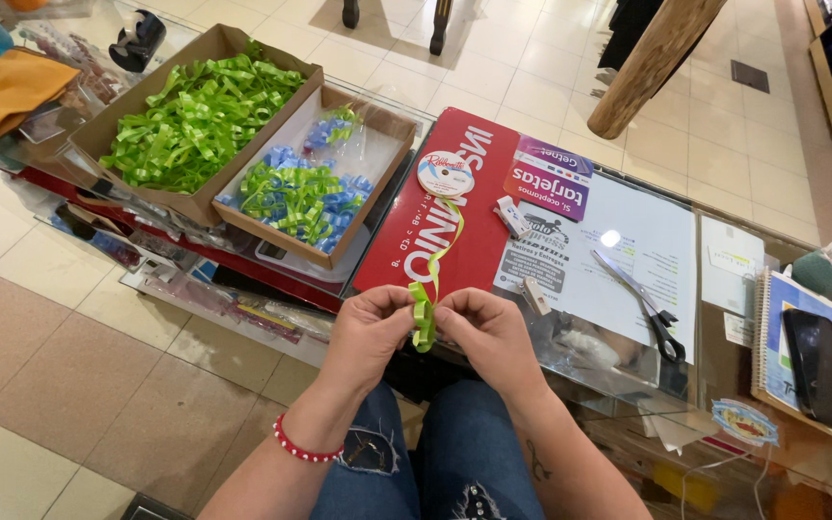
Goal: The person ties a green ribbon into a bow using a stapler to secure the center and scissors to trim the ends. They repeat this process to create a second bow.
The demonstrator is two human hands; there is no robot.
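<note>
Boxes (206, 202) hold ribbon bows; both hands (370, 327) pinch green ribbon (424, 323).

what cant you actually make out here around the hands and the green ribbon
- Head view: how the green ribbon is folded between the left hand and right hand; the fingers cover it.
- Head view: ribbon left on the spool; only its flat face shows.
- Head view: the bottom of the large box; green loops fill it.
- Head view: the notebook cover; a phone lies on it.

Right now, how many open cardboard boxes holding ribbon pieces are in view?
2: a large brown cardboard box of green ribbon at upper left, and a shallower cardboard box of green and blue ribbon beside it.
</note>
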